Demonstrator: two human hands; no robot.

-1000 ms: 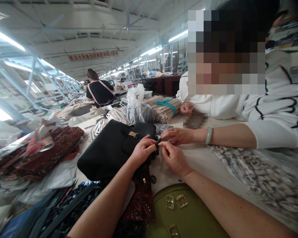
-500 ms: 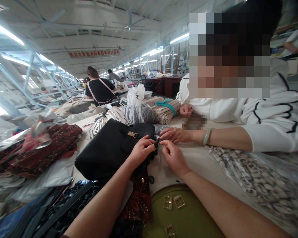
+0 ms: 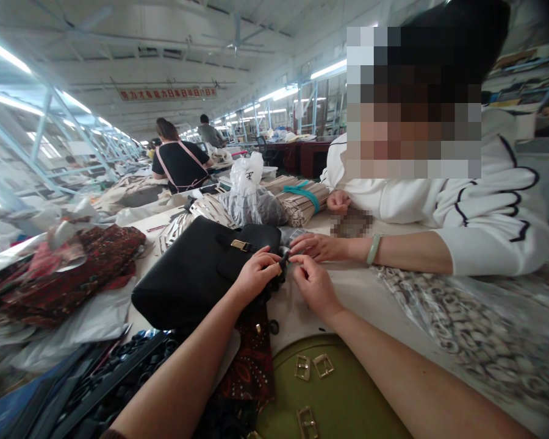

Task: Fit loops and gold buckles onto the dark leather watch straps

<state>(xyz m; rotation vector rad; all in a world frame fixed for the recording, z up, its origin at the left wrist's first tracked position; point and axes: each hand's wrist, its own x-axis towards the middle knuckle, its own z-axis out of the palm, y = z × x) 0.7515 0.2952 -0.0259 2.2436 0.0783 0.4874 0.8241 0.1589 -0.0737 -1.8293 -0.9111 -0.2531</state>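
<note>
A black handbag (image 3: 178, 277) with a gold clasp (image 3: 240, 245) lies tilted on the white table. At its right end my left hand (image 3: 257, 275) is closed on a short black strap (image 3: 283, 262), thumb and fingers pinched around it. My right hand (image 3: 315, 285) is curled, its thumb and index finger close together at the strap's right side; what they pinch is too small to make out. Several gold buckles (image 3: 322, 366) rest on an olive-green round piece (image 3: 348, 390) below my hands. A dark red patterned cloth (image 3: 251, 366) lies between that piece and my left forearm.
Across the table a co-worker in a white top (image 3: 402, 204) stretches a hand (image 3: 318, 247) near my fingertips. Behind the bag stand a plastic bag (image 3: 247, 174) and bundled strips (image 3: 304, 198). Black straps (image 3: 86, 396) and patterned fabric (image 3: 91, 262) lie left, wrapped beige loops (image 3: 457, 323) right.
The whole view has shifted slightly, so things appear a little further left and up. Both my hands stay at the black strap, with hardly any change in their hold.
</note>
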